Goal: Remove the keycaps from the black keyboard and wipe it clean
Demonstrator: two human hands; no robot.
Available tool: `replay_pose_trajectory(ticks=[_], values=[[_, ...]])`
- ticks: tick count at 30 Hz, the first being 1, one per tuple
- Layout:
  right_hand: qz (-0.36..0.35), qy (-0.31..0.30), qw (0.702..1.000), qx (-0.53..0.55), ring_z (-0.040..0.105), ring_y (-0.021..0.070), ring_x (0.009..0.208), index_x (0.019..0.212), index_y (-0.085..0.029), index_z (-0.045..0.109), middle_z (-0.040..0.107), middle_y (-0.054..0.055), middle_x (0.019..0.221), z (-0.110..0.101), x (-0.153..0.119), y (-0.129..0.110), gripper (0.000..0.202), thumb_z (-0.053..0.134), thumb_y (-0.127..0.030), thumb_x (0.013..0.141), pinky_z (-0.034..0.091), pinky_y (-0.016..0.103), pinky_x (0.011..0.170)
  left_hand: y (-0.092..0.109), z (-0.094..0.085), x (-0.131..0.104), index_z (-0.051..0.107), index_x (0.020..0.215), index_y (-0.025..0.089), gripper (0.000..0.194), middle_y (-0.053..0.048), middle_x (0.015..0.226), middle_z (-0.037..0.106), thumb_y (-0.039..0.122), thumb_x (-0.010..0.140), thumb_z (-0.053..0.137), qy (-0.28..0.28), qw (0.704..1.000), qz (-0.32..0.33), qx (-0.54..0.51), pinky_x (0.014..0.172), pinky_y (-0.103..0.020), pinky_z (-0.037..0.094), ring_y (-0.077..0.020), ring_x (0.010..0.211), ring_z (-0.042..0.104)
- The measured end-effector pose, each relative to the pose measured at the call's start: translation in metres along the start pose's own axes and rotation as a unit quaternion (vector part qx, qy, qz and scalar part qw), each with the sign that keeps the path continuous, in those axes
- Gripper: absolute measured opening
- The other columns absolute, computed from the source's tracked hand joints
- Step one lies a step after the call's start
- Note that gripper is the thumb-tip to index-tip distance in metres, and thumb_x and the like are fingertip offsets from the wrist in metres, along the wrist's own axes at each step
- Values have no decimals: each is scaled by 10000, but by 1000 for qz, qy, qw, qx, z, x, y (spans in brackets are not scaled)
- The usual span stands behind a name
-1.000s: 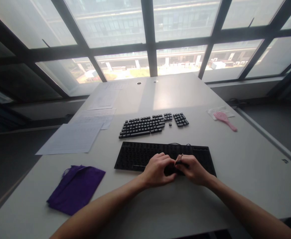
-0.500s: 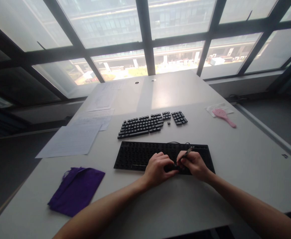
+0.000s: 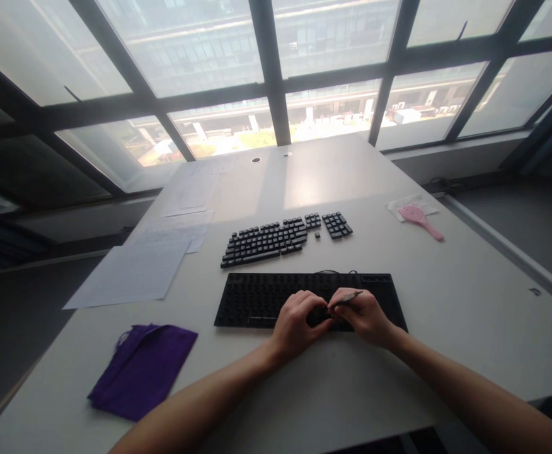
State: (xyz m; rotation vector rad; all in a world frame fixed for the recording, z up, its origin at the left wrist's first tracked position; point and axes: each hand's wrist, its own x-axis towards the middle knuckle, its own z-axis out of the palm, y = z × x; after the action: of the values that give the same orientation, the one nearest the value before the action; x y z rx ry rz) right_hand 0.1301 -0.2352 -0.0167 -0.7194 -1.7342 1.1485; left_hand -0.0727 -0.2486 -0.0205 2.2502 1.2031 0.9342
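Observation:
A black keyboard [image 3: 252,296] with its keycaps off lies in front of me. Over its lower right half, my left hand [image 3: 297,323] is curled, thumb and fingers closing toward a small dark spot on the board. What they pinch, if anything, is too small to make out. Close beside it, my right hand [image 3: 365,320] grips a slim, dark pen-like tool [image 3: 350,298], its rear end sticking out to the upper right. The working tip is hidden between my hands. Beyond the keyboard, loose black keycaps [image 3: 266,241] lie in keyboard order, with a single keycap [image 3: 317,235] apart from them.
A purple cloth pouch [image 3: 143,369] lies at the left, by my left forearm. Paper sheets [image 3: 129,271] cover the table's left edge. To the right, a pink hairbrush [image 3: 420,219] rests partly on white tissue [image 3: 394,208]. Windows stand behind the white table [image 3: 469,302].
The right hand has shifted slightly left, nearer the left hand, and the tool in it has tilted flatter. The whole view has moved a little.

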Motion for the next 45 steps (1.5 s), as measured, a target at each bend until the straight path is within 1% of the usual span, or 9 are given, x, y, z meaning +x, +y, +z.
replay_pose_trajectory(ticks=[3, 8, 15, 21, 26, 34, 37, 41, 45], values=[[-18, -4, 999, -31, 600, 154, 669, 872, -167, 693, 645, 48, 785, 0, 1, 0, 180, 556, -229, 971, 499, 279, 636, -1, 1, -1, 673, 985, 193, 138, -54, 902, 707, 214, 849, 690, 18, 998, 38, -36, 756, -320, 519, -181, 824, 631], [-47, -20, 997, -60, 613, 165, 721, 876, -172, 689, 655, 61, 817, -2, 1, -1, 171, 554, -214, 972, 505, 284, 662, -2, 0, -2, 647, 1134, 196, 290, -65, 958, 726, 167, 845, 668, 11, 997, 52, -55, 794, -340, 566, -191, 856, 669], [8, 69, 995, -76, 583, 151, 612, 874, -177, 676, 634, 29, 709, 3, -1, -3, 167, 564, -247, 976, 491, 280, 608, -8, -1, -5, 558, 1232, 209, 323, -80, 1063, 692, 217, 918, 634, -22, 996, 58, -64, 872, -337, 568, -194, 980, 671], [-69, 1, 992, -102, 603, 163, 719, 902, -179, 682, 641, 65, 832, 4, -3, -5, 188, 519, -209, 992, 492, 283, 656, -10, 0, -6, 572, 1175, 207, 237, -62, 1014, 674, 214, 941, 611, -26, 996, 41, -73, 848, -314, 554, -178, 937, 652], [-50, 48, 992, -104, 610, 169, 702, 868, -177, 680, 647, 60, 795, 6, -3, -5, 189, 539, -221, 985, 503, 295, 657, -9, 5, -6, 514, 1299, 222, 430, -65, 1081, 667, 216, 899, 671, -47, 995, 36, -80, 879, -332, 553, -187, 970, 649], [-51, 74, 991, -103, 630, 181, 739, 861, -184, 699, 671, 65, 815, 9, 2, -8, 176, 569, -228, 972, 534, 310, 689, -15, 6, -7, 515, 1326, 221, 404, -87, 1095, 674, 229, 938, 627, 7, 995, 71, -68, 858, -340, 564, -190, 964, 648], [-12, 83, 993, -81, 641, 181, 728, 871, -181, 709, 675, 64, 825, 9, 1, -6, 157, 603, -257, 959, 544, 308, 679, -12, 4, -5, 539, 1284, 215, 332, -75, 1061, 678, 229, 957, 596, -2, 995, 78, -63, 844, -324, 556, -182, 940, 632], [112, 120, 985, 52, 635, 157, 596, 903, -171, 687, 677, 39, 745, 10, 0, 0, 231, 615, -383, 957, 557, 281, 559, -9, 3, -1, 589, 1207, 216, 228, -80, 1122, 673, 215, 985, 536, -15, 992, 117, -40, 900, -351, 529, -192, 999, 597], [169, 124, 969, 129, 637, 149, 548, 854, -161, 663, 689, 37, 718, 10, 1, 4, 317, 648, -472, 920, 553, 267, 503, -8, 3, -2, 670, 1061, 223, 134, -85, 1137, 615, 250, 965, 581, 37, 994, 107, 0, 835, -321, 520, -190, 984, 558]])
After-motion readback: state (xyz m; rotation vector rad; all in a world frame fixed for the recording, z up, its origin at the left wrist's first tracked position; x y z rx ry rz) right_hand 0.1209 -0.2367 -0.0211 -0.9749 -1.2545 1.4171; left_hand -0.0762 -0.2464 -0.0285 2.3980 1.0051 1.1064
